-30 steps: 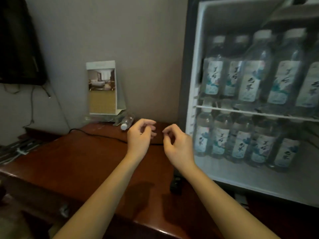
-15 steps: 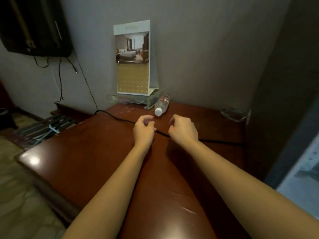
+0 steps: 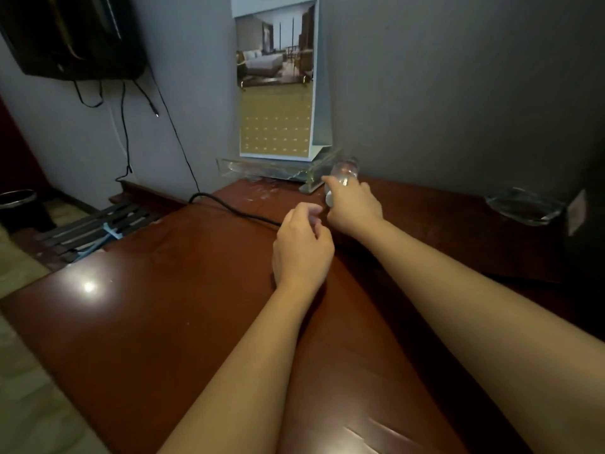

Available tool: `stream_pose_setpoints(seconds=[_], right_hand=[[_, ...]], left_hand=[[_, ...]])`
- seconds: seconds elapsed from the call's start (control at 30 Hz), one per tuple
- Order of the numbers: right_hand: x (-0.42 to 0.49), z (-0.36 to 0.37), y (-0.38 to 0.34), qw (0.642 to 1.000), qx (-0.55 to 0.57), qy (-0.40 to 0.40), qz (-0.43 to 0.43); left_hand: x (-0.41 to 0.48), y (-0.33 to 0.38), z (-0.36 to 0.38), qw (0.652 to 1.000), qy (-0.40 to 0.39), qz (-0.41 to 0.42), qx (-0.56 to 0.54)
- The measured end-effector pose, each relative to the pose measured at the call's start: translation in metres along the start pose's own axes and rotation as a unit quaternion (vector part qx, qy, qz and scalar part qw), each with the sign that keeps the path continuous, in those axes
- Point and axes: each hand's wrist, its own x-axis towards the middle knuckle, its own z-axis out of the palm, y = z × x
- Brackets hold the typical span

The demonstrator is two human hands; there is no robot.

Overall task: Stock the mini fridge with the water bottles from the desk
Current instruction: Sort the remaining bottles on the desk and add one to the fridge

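The right hand is closed over the water bottle, fingers curled across its upper part and the thumb on its left side. The left hand hovers just near and left of it, fingers loosely curled around nothing.

The reddish-brown desk fills most of the view, glossy, with a bright glare spot on its left part and a few scratches at the near edge. A grey wall runs behind it, and a dark upright panel closes off the far right. A black screen hangs on the wall at upper left, with thin wires dangling below it. On the floor to the left are a slatted rack and a dark bin.

At the far edge of the desk, a tall card stands in a clear acrylic holder. It shows a photo of a hotel room above a tan grid of marks too small to read. A black cable crosses the desk from the left and passes behind the left hand. A clear glass dish sits far right, well apart from the hands.

The bottle lies on its side at the far edge, just right of the holder. It is clear plastic, with its base toward the wall and its white cap pointing near. The hand hides its label.
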Motion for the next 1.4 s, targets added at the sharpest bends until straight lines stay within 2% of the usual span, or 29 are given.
stream_pose_setpoints(seconds=[0.13,0.27,0.5,0.7,0.83,0.93,1.0,1.07,1.13,1.2,1.27,1.4], right_hand=[[0.007,0.004,-0.001,0.999,-0.028,-0.022,0.022],[0.008,0.009,0.003,0.998,0.014,-0.055,0.030],[0.003,0.012,0.005,0.992,0.096,-0.014,0.085],[-0.019,0.001,0.009,0.979,0.157,0.064,0.109],[-0.041,-0.031,-0.003,0.946,0.248,0.170,0.117],[-0.056,-0.066,-0.012,0.927,0.264,0.248,0.099],[-0.070,-0.089,-0.019,0.923,0.253,0.280,0.075],[-0.085,-0.107,-0.028,0.924,0.232,0.300,0.044],[-0.099,-0.119,-0.035,0.926,0.215,0.310,0.010],[-0.108,-0.126,-0.036,0.931,0.200,0.305,-0.008],[-0.113,-0.124,-0.032,0.940,0.190,0.282,-0.013],[-0.117,-0.112,-0.020,0.943,0.201,0.264,-0.018]], left_hand=[[-0.002,0.004,-0.001,1.000,0.000,0.014,0.014],[-0.005,0.008,-0.003,0.998,-0.015,0.033,0.045],[-0.009,0.012,-0.006,0.994,-0.025,0.072,0.082],[-0.009,0.010,-0.007,0.993,-0.026,0.080,0.088],[-0.009,0.010,-0.006,0.991,-0.051,0.095,0.084],[-0.010,0.011,-0.004,0.989,-0.084,0.102,0.071],[-0.012,0.013,-0.003,0.988,-0.105,0.110,0.037],[-0.015,0.017,-0.002,0.982,-0.133,0.110,-0.071],[-0.019,0.020,0.000,0.957,-0.166,0.094,-0.217],[-0.021,0.020,0.003,0.934,-0.198,0.081,-0.284],[-0.025,0.022,0.004,0.919,-0.235,0.072,-0.309],[-0.024,0.022,0.006,0.932,-0.235,0.069,-0.266]])
